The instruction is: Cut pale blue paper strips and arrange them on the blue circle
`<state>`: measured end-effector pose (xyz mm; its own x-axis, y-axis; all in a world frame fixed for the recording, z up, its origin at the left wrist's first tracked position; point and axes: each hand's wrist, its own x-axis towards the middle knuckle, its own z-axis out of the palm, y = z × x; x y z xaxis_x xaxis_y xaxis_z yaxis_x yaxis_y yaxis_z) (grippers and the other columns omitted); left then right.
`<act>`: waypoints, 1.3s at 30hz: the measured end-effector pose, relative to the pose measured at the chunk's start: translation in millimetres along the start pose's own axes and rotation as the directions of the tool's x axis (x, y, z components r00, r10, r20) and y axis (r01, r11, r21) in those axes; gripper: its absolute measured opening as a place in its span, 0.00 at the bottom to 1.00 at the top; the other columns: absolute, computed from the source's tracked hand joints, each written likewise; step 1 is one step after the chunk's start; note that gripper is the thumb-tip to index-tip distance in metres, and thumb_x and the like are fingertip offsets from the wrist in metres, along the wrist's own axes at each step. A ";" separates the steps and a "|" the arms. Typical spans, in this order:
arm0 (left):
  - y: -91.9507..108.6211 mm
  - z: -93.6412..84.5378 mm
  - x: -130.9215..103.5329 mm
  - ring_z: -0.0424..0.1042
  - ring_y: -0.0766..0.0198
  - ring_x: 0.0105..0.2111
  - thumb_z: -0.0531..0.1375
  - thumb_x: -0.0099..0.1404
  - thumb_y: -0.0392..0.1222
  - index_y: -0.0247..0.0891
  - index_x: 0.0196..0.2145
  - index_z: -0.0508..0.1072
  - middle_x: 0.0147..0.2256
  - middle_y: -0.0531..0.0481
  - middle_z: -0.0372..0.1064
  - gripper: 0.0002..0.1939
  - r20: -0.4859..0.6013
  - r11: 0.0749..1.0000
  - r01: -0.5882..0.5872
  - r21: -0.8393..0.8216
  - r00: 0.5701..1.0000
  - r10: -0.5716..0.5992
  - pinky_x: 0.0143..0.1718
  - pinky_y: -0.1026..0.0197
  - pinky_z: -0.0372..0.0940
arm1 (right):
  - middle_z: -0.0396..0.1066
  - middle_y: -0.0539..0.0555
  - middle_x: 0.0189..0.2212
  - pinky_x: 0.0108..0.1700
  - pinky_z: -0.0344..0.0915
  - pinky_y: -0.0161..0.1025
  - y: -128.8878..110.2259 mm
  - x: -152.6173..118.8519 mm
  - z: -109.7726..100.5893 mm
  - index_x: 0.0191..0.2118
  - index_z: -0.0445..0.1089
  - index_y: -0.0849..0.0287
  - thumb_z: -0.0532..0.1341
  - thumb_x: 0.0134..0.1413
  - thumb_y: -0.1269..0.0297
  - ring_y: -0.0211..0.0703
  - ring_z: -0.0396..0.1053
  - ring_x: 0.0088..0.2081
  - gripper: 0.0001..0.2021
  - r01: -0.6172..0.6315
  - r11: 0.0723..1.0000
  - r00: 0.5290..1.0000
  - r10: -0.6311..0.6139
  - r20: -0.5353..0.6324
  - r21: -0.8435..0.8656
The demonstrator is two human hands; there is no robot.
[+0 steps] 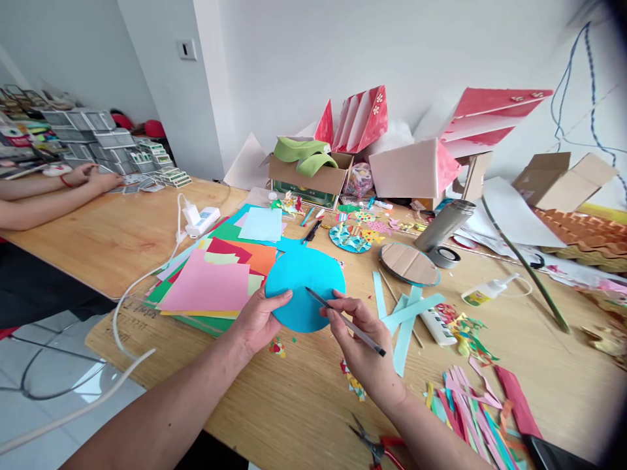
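Note:
A blue disc (304, 281) is held above the wooden table. My left hand (259, 320) grips its lower left edge, thumb on top. In my right hand (365, 339) is a dark pen (350, 324), whose tip points at the middle of the disc; the fingers of this hand also reach the disc's right edge. Whether the tip touches the surface I cannot tell. Left of the disc lies a pile of coloured paper with a pink sheet (208, 284) on top. Light blue strips (405, 326) lie to the right.
Red-handled pliers (375, 450) lie at the front edge. A metal flask (445, 225), a cardboard oval (410, 264), a glue bottle (490, 289) and paper strips (470, 418) are on the right. A white cable (117, 320) hangs left. Another person's hands (98, 176) are at far left.

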<state>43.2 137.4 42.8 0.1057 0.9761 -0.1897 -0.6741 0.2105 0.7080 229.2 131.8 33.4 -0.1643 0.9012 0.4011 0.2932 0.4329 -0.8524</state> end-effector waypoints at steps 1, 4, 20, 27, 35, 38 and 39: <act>-0.2 -0.2 -0.2 0.71 0.44 0.52 0.70 0.53 0.36 0.32 0.45 0.77 0.46 0.37 0.76 0.20 0.000 1.000 0.000 0.002 1.000 0.000 0.54 0.45 0.65 | 0.79 0.54 0.34 0.46 0.72 0.43 -0.2 0.1 0.0 0.40 0.71 0.52 0.61 0.60 0.59 0.51 0.67 0.57 0.05 0.000 1.000 1.000 0.000 0.000 -0.003; -0.7 -1.1 -0.6 0.72 0.44 0.52 0.69 0.54 0.36 0.32 0.45 0.77 0.46 0.37 0.77 0.19 -0.002 1.000 0.004 0.004 1.000 -0.004 0.53 0.46 0.66 | 0.79 0.54 0.33 0.46 0.72 0.43 -0.9 0.2 0.1 0.39 0.71 0.52 0.61 0.59 0.59 0.51 0.68 0.57 0.05 -0.007 1.000 1.000 0.007 -0.009 0.001; -0.3 -2.1 -0.4 0.71 0.45 0.53 0.69 0.54 0.37 0.32 0.45 0.77 0.46 0.37 0.76 0.20 -0.003 1.000 0.005 0.017 1.000 -0.005 0.55 0.45 0.64 | 0.79 0.54 0.34 0.48 0.71 0.46 -1.9 0.6 0.1 0.39 0.71 0.53 0.61 0.59 0.59 0.51 0.70 0.54 0.06 -0.006 1.000 1.000 0.006 -0.014 0.015; -0.5 -1.7 0.8 0.71 0.45 0.53 0.69 0.54 0.36 0.32 0.46 0.77 0.47 0.38 0.76 0.20 0.002 1.000 0.005 0.002 1.000 -0.005 0.55 0.46 0.64 | 0.79 0.55 0.33 0.48 0.71 0.47 -3.5 0.6 -0.2 0.40 0.71 0.53 0.61 0.59 0.59 0.52 0.70 0.54 0.06 -0.008 1.000 1.000 0.008 -0.018 0.021; 0.7 0.3 -1.5 0.71 0.44 0.52 0.69 0.54 0.36 0.32 0.46 0.77 0.47 0.37 0.76 0.21 -0.007 1.000 0.006 0.013 1.000 -0.006 0.55 0.45 0.64 | 0.79 0.55 0.34 0.47 0.72 0.46 -2.8 1.4 -0.8 0.39 0.71 0.53 0.61 0.59 0.58 0.53 0.69 0.55 0.06 -0.016 1.000 1.000 0.016 -0.006 0.008; 0.3 -0.5 -1.0 0.71 0.44 0.52 0.69 0.54 0.36 0.32 0.46 0.77 0.47 0.37 0.76 0.20 -0.003 1.000 0.004 0.007 1.000 -0.004 0.55 0.45 0.64 | 0.79 0.54 0.34 0.47 0.72 0.45 -3.2 0.8 -0.8 0.40 0.71 0.53 0.61 0.60 0.59 0.52 0.69 0.56 0.06 -0.016 1.000 1.000 0.016 -0.006 0.018; 0.1 -0.8 -0.7 0.71 0.44 0.52 0.69 0.54 0.36 0.32 0.46 0.77 0.47 0.37 0.76 0.20 -0.001 1.000 0.004 0.007 1.000 -0.004 0.55 0.45 0.64 | 0.79 0.54 0.34 0.48 0.72 0.45 -3.4 0.7 -0.7 0.40 0.71 0.53 0.61 0.59 0.59 0.51 0.68 0.56 0.06 -0.016 1.000 1.000 0.016 -0.007 0.017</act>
<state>42.5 136.7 42.4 0.1075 0.9753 -0.1928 -0.6682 0.2145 0.7123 228.7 130.9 36.8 -0.1530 0.9082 0.3897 0.2794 0.4180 -0.8644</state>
